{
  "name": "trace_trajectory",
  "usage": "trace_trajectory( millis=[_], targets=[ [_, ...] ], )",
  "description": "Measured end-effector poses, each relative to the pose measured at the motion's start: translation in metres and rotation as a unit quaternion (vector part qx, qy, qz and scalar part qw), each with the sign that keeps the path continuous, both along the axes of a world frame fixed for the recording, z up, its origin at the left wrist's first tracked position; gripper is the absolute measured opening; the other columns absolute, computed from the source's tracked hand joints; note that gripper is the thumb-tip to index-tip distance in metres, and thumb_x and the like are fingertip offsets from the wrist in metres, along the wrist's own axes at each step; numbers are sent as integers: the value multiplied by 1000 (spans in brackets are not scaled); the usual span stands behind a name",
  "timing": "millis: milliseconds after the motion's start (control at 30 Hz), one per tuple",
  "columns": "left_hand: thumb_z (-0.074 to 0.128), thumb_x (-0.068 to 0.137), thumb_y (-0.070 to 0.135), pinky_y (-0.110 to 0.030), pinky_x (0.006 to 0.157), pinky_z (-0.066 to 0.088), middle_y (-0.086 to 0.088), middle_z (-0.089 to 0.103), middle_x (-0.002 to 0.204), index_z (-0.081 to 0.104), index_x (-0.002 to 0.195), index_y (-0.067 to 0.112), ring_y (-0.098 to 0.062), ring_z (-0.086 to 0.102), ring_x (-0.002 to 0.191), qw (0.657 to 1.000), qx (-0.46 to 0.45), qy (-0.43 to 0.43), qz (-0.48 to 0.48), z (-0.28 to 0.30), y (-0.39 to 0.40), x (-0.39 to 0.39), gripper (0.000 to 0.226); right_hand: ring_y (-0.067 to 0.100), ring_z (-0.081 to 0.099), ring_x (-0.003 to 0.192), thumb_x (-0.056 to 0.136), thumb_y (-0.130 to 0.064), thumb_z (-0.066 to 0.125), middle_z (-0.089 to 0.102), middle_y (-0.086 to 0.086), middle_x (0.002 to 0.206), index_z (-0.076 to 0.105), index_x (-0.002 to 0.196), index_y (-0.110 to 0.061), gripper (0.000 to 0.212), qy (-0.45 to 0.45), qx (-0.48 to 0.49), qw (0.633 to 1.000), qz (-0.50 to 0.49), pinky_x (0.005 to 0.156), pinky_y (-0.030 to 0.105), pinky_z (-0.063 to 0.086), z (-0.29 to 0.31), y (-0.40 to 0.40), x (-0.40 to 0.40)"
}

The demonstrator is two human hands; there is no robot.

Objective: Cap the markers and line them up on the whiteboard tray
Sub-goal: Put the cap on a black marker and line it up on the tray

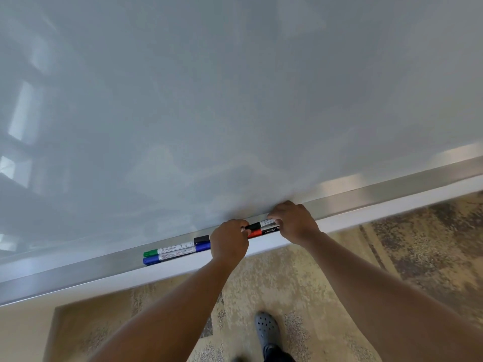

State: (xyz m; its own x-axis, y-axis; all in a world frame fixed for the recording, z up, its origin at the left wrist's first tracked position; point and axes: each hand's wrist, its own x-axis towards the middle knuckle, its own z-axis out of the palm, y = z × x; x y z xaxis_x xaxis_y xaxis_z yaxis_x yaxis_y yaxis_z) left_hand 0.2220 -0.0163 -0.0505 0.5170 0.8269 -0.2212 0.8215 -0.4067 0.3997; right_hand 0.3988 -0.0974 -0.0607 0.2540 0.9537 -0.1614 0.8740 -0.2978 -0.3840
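A metal whiteboard tray (366, 194) runs slantwise under the whiteboard (209, 100). A green marker (167, 250) and a blue marker (175, 255) lie side by side on it, capped. A black cap or marker end (201, 239) shows beside my left hand (228, 242). Between my hands are a black marker (260, 225) and a red marker (262, 232). My left hand grips their left ends and my right hand (294, 222) grips their right ends. The ends of both markers are hidden by my fingers.
Below the tray is a white ledge (339, 220), then a patterned beige carpet (300, 283). My foot in a grey perforated clog (266, 331) stands on the carpet. The tray stretches bare to the left and right of the markers.
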Motion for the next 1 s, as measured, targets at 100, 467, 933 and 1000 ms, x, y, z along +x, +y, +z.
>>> trace_trajectory(
  millis=[100, 467, 933, 1000],
  targets=[
    [57, 95, 35, -30, 87, 54, 9, 70, 116, 69, 118, 32, -13, 66, 100, 1000, 17, 0, -8, -2, 0, 0, 26, 19, 46, 120, 83, -1, 53, 62, -6, 119, 66, 115, -23, 40, 16, -8, 1000, 0, 89, 34, 39, -4, -4, 0],
    [57, 94, 24, -31, 84, 56, 4, 71, 111, 69, 115, 26, -17, 67, 96, 999, 33, -11, -31, -5, -2, -7, 24, 20, 50, 111, 80, -1, 55, 63, -4, 114, 65, 114, -19, 40, 0, 9, 1000, 7, 87, 33, 39, -4, -4, -6],
    [54, 91, 16, -34, 84, 54, 8, 66, 119, 68, 118, 27, -16, 61, 108, 998, 49, 28, -13, -4, 6, -36, 32, 21, 51, 108, 82, -1, 52, 62, -2, 116, 61, 118, -17, 40, -5, 20, 1000, 18, 91, 33, 41, -7, -4, -22],
    [55, 91, 16, -33, 84, 55, 9, 66, 120, 69, 118, 29, -15, 63, 106, 999, 46, 24, -5, -3, 5, -35, 33, 21, 51, 109, 83, -2, 52, 61, -2, 117, 61, 119, -17, 40, -4, 20, 1000, 19, 92, 32, 41, -7, -3, -24]
  ],
)
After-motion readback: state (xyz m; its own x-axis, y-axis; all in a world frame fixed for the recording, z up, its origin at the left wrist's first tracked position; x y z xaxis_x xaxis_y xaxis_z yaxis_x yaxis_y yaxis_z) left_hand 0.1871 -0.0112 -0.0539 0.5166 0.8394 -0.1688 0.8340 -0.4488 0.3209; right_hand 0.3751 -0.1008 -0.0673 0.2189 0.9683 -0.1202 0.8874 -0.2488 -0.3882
